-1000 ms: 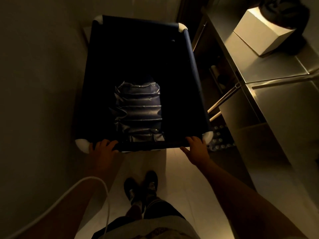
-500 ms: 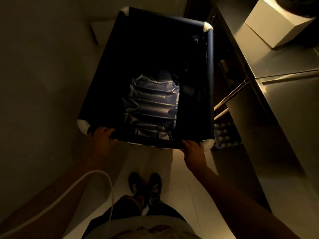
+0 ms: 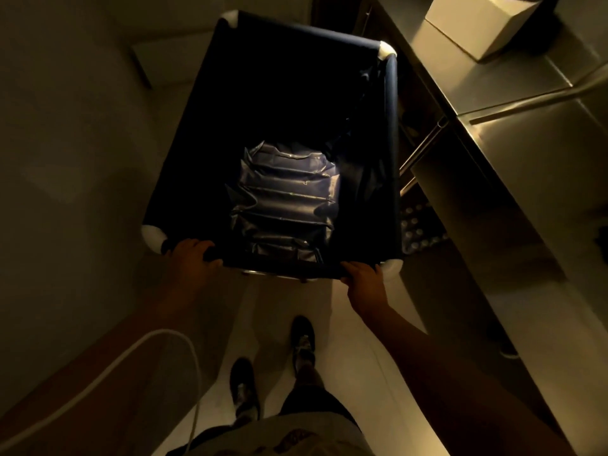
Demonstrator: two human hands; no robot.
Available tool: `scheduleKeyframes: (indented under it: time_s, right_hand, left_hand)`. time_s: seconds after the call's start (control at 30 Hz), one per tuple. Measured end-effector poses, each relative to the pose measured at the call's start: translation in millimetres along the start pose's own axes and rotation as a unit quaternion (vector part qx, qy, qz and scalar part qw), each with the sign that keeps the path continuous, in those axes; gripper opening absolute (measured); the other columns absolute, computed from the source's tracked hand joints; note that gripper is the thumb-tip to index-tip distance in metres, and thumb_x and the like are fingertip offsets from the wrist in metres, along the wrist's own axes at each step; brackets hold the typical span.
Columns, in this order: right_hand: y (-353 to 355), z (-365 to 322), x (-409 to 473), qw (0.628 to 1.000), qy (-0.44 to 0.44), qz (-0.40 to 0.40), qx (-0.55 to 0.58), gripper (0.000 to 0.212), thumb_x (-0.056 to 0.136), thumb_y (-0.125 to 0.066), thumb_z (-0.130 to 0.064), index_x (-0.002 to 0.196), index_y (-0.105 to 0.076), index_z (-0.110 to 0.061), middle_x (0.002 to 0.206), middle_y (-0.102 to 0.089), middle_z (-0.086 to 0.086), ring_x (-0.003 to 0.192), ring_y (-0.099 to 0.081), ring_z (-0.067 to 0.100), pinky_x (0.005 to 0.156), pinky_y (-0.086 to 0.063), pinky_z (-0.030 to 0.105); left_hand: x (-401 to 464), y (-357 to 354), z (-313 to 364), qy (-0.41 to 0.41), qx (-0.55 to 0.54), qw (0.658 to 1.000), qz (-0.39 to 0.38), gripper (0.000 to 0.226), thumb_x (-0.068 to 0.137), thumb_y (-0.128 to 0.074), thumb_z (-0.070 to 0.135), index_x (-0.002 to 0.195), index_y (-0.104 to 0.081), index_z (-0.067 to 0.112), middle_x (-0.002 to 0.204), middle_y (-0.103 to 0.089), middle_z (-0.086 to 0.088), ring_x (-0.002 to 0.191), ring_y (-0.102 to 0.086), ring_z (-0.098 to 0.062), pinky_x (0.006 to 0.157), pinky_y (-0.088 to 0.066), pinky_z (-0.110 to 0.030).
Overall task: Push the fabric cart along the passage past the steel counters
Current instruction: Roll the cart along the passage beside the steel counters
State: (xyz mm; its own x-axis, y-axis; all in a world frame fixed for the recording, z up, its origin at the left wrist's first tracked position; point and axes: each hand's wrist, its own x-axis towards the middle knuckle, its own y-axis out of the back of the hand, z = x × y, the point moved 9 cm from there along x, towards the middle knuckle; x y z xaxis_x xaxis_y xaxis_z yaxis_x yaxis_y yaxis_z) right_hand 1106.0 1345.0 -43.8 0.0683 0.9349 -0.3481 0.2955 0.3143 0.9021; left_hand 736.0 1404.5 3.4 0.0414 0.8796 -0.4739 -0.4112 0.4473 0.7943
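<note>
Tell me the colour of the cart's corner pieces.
White, on the dark navy cart; the head view shows the corner pieces.

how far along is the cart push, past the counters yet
Not yet. Done: both hands grip the fabric cart by its near rail, left hand, right hand. In hand: the cart runs beside the steel counters on its right. Left: the counters extend ahead and behind, so more passage remains.

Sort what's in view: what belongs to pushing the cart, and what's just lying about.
Part of the job:
cart
left hand on its near rail
right hand on its near rail
steel counter

Lying about:
crumpled plastic in the cart
box on the counter
white cable
</note>
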Motion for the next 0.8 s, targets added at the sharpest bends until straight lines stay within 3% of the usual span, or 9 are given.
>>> scheduleKeyframes:
  time_s: [0.27,0.57,0.8]
  right_hand:
    - [-26,-6,-43,0.999,-0.033,0.031,0.025,0.046,0.1,-0.057,-0.018,0.145,-0.053,-0.024,0.146,-0.057,0.002,0.141,-0.046,0.021,0.125,-0.018,0.047]
    - [-51,-12,-86,0.999,-0.03,0.035,0.022,0.045,0.101,-0.054,-0.019,0.146,-0.052,-0.025,0.146,-0.056,0.002,0.141,-0.045,0.021,0.126,-0.016,0.049]
    - [-63,-9,-117,0.999,-0.007,0.031,0.012,0.048,0.099,-0.054,-0.014,0.146,-0.052,-0.025,0.145,-0.057,0.001,0.141,-0.046,0.019,0.126,-0.015,0.048]
  left_hand:
    - [-29,-12,-23,-0.022,0.038,0.998,0.037,0.053,0.098,-0.057,0.036,0.145,-0.048,0.012,0.152,-0.044,-0.017,0.146,-0.033,-0.035,0.119,-0.026,-0.056]
    - [-49,-34,-52,-0.009,0.039,0.997,0.065,0.048,0.091,-0.068,0.029,0.132,-0.058,0.006,0.138,-0.055,-0.023,0.137,-0.043,-0.041,0.112,-0.032,-0.059]
    - [-86,-54,-74,0.0,0.022,0.998,0.064,0.077,0.08,-0.044,0.059,0.127,-0.063,0.002,0.131,-0.06,-0.029,0.127,-0.052,-0.047,0.105,-0.04,-0.059]
